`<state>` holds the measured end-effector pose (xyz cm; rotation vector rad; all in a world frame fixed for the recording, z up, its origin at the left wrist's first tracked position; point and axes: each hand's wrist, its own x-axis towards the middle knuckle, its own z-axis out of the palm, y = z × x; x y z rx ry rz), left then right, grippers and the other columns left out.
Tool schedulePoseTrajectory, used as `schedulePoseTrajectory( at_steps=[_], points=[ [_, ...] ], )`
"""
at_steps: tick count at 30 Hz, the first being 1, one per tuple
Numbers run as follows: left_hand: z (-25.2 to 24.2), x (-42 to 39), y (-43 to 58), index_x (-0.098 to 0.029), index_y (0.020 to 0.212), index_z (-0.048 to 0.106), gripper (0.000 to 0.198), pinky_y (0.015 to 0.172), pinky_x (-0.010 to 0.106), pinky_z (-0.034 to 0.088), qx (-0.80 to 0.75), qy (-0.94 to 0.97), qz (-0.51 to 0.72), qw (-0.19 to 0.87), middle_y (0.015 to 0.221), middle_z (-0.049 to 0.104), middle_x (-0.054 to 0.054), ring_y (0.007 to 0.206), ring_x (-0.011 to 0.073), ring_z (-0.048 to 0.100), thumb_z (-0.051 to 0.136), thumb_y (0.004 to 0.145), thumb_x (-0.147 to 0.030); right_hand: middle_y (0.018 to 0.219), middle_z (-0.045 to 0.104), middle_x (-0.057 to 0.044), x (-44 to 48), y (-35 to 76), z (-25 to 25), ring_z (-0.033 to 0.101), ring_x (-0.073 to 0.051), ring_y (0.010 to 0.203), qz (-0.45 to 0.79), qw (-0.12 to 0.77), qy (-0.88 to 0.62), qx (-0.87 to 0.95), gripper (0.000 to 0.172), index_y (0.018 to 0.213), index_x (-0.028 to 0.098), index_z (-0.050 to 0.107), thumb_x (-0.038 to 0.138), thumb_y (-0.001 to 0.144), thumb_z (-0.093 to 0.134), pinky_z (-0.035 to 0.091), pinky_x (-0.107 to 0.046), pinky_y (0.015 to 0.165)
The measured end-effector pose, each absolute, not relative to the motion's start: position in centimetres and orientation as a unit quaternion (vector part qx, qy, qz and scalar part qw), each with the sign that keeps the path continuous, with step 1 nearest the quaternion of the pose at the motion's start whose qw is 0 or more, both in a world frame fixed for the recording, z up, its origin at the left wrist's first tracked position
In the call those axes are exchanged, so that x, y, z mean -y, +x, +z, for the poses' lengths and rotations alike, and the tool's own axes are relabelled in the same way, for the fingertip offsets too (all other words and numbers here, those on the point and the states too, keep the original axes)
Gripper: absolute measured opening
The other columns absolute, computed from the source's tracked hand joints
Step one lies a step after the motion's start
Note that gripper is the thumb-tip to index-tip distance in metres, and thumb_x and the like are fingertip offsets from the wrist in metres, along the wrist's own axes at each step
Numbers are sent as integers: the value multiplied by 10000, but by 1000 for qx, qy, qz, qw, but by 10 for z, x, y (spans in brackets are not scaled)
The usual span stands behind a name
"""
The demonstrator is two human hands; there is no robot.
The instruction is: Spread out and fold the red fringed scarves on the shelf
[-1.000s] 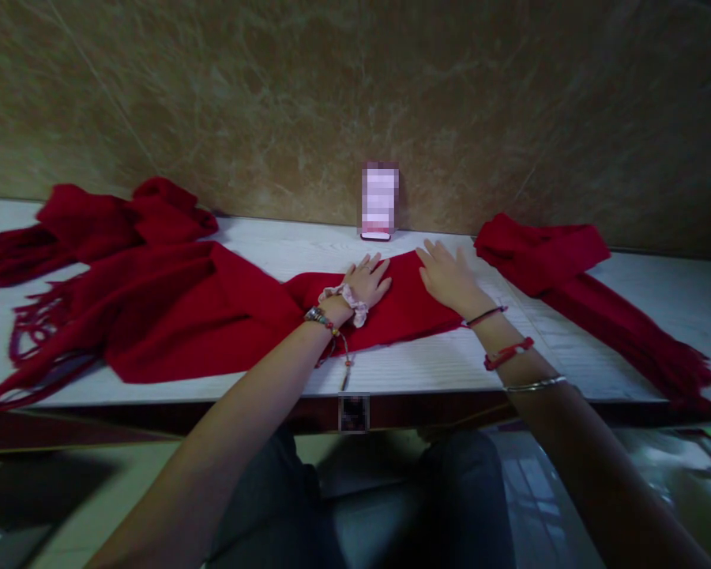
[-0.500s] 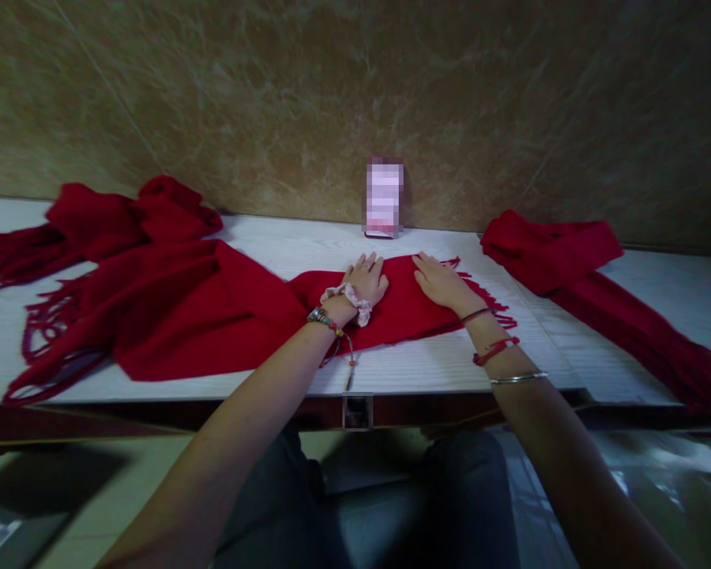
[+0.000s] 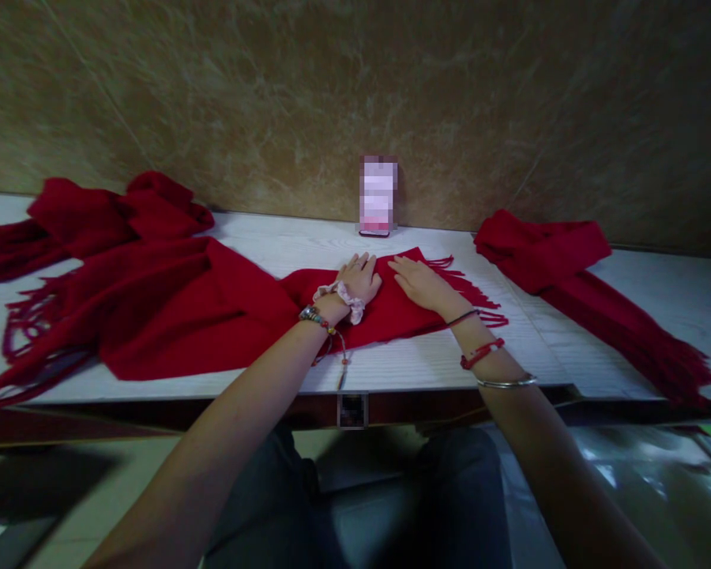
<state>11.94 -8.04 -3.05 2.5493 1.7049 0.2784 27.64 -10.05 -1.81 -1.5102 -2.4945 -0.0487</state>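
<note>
- Brown marbled wall (image 3: 272,103) at the back, with a white wood-grain surface (image 3: 415,363) running along it, edge to edge of the view.
- Small upright object (image 3: 378,196), blurred out, leans on the wall just behind the hands; can't tell what it is.
- Heap of red scarves (image 3: 118,209) at the far left of the surface, with fringes trailing toward the left edge.
- Second red scarf (image 3: 545,253) lies on the right, well apart from the hands, running diagonally to the near right edge.
- Red scarf (image 3: 385,316) lies in the centre of the surface. Its bulk spreads to the left, and its fringe (image 3: 479,304) fans out just right of the right wrist.
- Nothing stands between the hands and this scarf.
- Left hand (image 3: 360,278) lies palm down on the scarf, fingers stretched out flat and pointing to the wall, gripping nothing.
- Right hand (image 3: 418,283) lies just beside it, palm down on the same cloth, fingers flat and angled toward the left hand, holding nothing.
- Left wrist has a pale scrunchie (image 3: 340,296) and a beaded bracelet (image 3: 317,318).
- Right forearm has a red cord bracelet (image 3: 479,353) and a metal bangle (image 3: 506,383).
- Both forearms reach in from below over the near edge of the surface.
</note>
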Motion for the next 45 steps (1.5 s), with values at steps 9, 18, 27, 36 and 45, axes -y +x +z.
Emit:
schedulePoseTrajectory(
  at_steps=[9, 18, 27, 36, 45],
  points=[
    [-32, 80, 119, -105, 1352, 323, 497, 1050, 392, 277, -555, 827, 91, 25, 1405, 315, 95, 1299, 250, 259, 311, 872, -234, 1374, 390, -130, 105, 306, -11, 380, -261, 1234, -29, 55, -672, 738, 461, 1329, 122, 368, 188, 884, 272, 305, -484, 992],
    [-35, 80, 118, -131, 1333, 357, 500, 1037, 403, 291, -549, 824, 140, 33, 1385, 357, 77, 1285, 250, 292, 325, 846, -242, 1391, 372, -102, 108, 280, -6, 301, -207, 1285, -60, 103, -544, 830, 454, 1309, 136, 410, 185, 875, 287, 266, -416, 1033],
    [-29, 83, 119, -209, 1328, 379, 492, 1025, 435, 326, -551, 820, 149, 46, 1353, 407, 34, 1259, 229, 344, 351, 838, -239, 1361, 409, -128, 107, 306, -13, 390, -261, 1227, -42, 69, -655, 751, 449, 1318, 145, 390, 200, 884, 288, 329, -489, 970],
    [-30, 83, 117, -117, 1329, 356, 488, 1055, 372, 261, -545, 825, 143, 51, 1373, 377, 75, 1271, 251, 312, 323, 858, -241, 1391, 369, -97, 109, 292, -2, 286, -213, 1292, -87, 171, -601, 776, 452, 1309, 143, 403, 193, 867, 317, 232, -446, 1047],
    [-30, 82, 118, -123, 1331, 353, 486, 1049, 406, 276, -545, 825, 143, 50, 1372, 377, 77, 1277, 247, 307, 343, 859, -239, 1401, 354, -96, 109, 306, -12, 328, -279, 1266, -16, 55, -655, 754, 451, 1341, 209, 357, 238, 897, 282, 310, -561, 964]
  ],
)
